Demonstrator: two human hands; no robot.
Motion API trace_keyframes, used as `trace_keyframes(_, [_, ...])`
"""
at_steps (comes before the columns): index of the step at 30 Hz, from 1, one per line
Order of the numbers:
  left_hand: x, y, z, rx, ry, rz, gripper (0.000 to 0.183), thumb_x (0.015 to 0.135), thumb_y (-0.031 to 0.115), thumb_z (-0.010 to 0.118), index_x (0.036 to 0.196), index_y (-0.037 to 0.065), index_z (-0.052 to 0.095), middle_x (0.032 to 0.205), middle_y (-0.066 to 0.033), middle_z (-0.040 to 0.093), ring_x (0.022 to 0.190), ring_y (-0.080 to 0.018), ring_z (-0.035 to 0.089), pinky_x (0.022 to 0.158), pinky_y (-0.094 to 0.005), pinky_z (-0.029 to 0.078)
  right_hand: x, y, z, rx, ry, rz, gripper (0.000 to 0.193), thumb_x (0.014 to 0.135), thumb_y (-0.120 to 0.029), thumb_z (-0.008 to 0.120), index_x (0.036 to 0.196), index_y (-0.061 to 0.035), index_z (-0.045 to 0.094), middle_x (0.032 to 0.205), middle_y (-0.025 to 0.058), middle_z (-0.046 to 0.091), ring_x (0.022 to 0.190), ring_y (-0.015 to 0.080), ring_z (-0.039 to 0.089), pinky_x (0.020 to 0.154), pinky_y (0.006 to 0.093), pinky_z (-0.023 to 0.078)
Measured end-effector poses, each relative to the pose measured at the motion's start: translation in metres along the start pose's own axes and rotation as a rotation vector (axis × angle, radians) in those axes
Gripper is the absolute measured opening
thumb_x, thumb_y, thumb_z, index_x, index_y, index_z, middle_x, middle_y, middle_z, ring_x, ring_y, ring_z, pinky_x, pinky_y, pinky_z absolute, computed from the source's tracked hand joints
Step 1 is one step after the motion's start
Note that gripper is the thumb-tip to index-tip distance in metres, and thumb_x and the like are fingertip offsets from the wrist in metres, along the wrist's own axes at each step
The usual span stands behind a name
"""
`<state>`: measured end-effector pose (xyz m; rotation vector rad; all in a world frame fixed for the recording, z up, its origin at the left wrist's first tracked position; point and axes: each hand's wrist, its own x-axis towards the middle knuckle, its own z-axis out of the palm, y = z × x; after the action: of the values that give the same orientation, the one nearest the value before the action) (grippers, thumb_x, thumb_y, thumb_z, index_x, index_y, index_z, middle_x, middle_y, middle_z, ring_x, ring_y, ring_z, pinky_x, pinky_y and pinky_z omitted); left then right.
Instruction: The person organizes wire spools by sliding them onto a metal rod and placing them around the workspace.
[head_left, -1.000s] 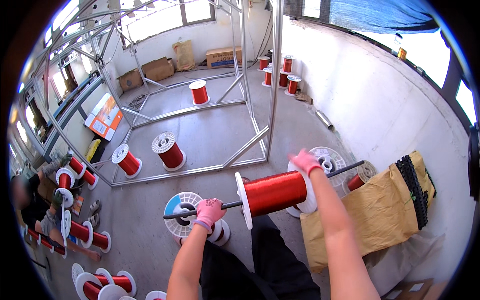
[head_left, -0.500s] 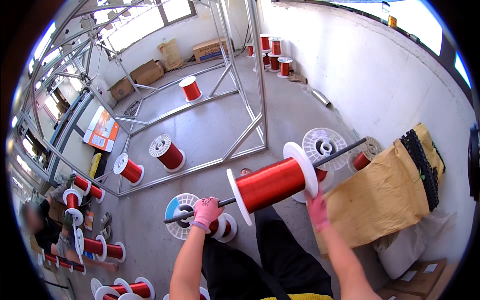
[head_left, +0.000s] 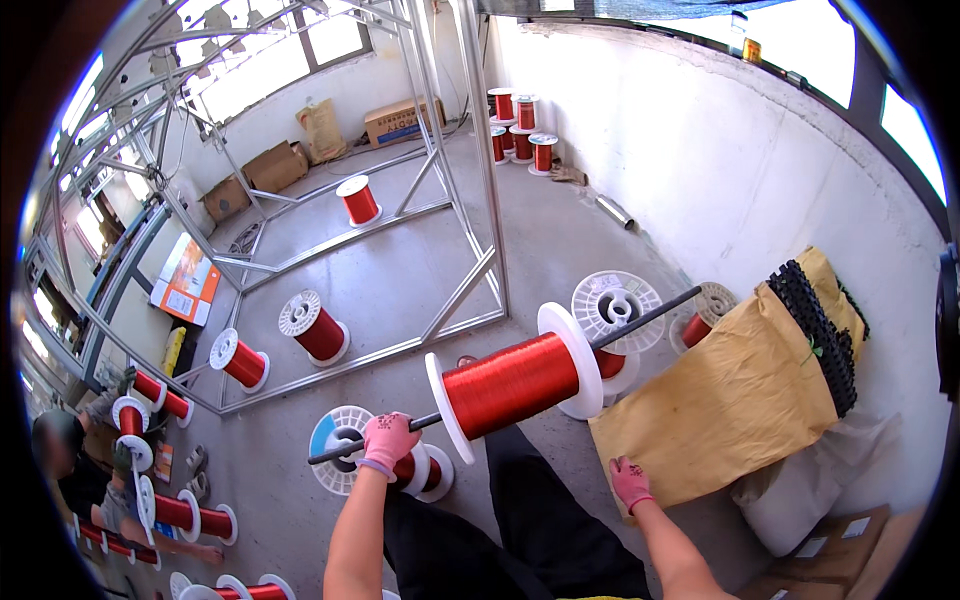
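Head view first: what does each hand have?

— Left hand [head_left: 388,437], in a pink glove, is closed around a dark metal rod [head_left: 650,312] near its low end, at about seven o'clock from the middle of the picture. The grip is a full fist, wrapped round the bar.

— And the rod carries something?

— Yes, a big spool of red wire [head_left: 515,380] with white flanges is threaded on it, sitting mid-rod, just off centre toward five o'clock. The rod slopes up toward two o'clock, its far end free in the air. Held by one end only, I judge the tilt comes from the spool's weight hanging beyond the fist.

— The right hand?

— Right hand [head_left: 630,480], also gloved, is off the rod, fingers loosely spread and holding nothing. It hovers at five o'clock, close to the edge of a tan paper sack [head_left: 740,400] that lies on the concrete floor [head_left: 560,230].

— What is round about?

— Below the left hand lies an empty white reel with a blue patch [head_left: 338,440], flat on the floor. Another empty white reel [head_left: 617,305] lies under the rod's upper part. Black ridged pieces [head_left: 815,330] lie along the sack's far edge, by the wall. A metal frame [head_left: 480,200] stands at eleven to twelve o'clock, with more red spools inside and beside it. At eight o'clock another person [head_left: 70,450] crouches among further spools.
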<state>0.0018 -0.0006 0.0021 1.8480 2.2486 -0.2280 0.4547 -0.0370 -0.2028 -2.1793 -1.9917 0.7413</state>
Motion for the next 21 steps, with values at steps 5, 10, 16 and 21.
trace_keyframes(5, [0.002, -0.002, 0.003, -0.011, 0.013, 0.018, 0.028, 0.077, 0.038, 0.055, 0.086, 0.016, 0.070, 0.083, -0.0085, 0.068, 0.079, -0.0284, 0.065, 0.070, -0.0400, 0.052, 0.004, -0.029, -0.043, 0.209, 0.119, 0.181, 0.043, 0.093, -0.040, 0.034, 0.110, -0.0062, 0.054, 0.103, 0.0196, 0.060, 0.095, 0.0345, 0.058, 0.081, 0.0413, 0.045])
trace_keyframes(10, [0.000, -0.007, 0.003, -0.029, -0.017, 0.013, 0.029, 0.077, 0.039, 0.057, 0.088, 0.016, 0.070, 0.086, -0.0086, 0.068, 0.081, -0.0278, 0.065, 0.071, -0.0398, 0.052, 0.063, -0.116, -0.164, 0.891, 0.333, -0.062, 0.052, 0.092, -0.039, 0.048, 0.129, -0.0026, 0.042, 0.110, 0.0127, 0.060, 0.103, 0.0234, 0.056, 0.087, 0.0331, 0.042])
trace_keyframes(16, [0.001, -0.007, 0.003, -0.007, -0.006, 0.015, 0.030, 0.077, 0.040, 0.057, 0.090, 0.016, 0.070, 0.089, -0.0088, 0.068, 0.083, -0.0275, 0.065, 0.072, -0.0399, 0.052, 0.106, -0.282, -0.270, 0.418, 0.277, -0.211, 0.080, 0.082, -0.053, 0.051, 0.131, 0.0087, 0.033, 0.121, 0.0306, 0.050, 0.117, 0.0352, 0.048, 0.097, 0.0382, 0.038])
trace_keyframes(21, [0.002, -0.005, 0.005, -0.018, 0.020, 0.046, 0.028, 0.078, 0.038, 0.055, 0.089, 0.017, 0.069, 0.084, -0.0096, 0.067, 0.079, -0.0286, 0.065, 0.071, -0.0407, 0.052, 0.134, -0.287, -0.227, -0.034, 0.118, -0.182, 0.053, 0.083, -0.042, 0.049, 0.107, 0.0038, 0.060, 0.116, 0.0256, 0.056, 0.110, 0.0365, 0.054, 0.094, 0.0410, 0.042])
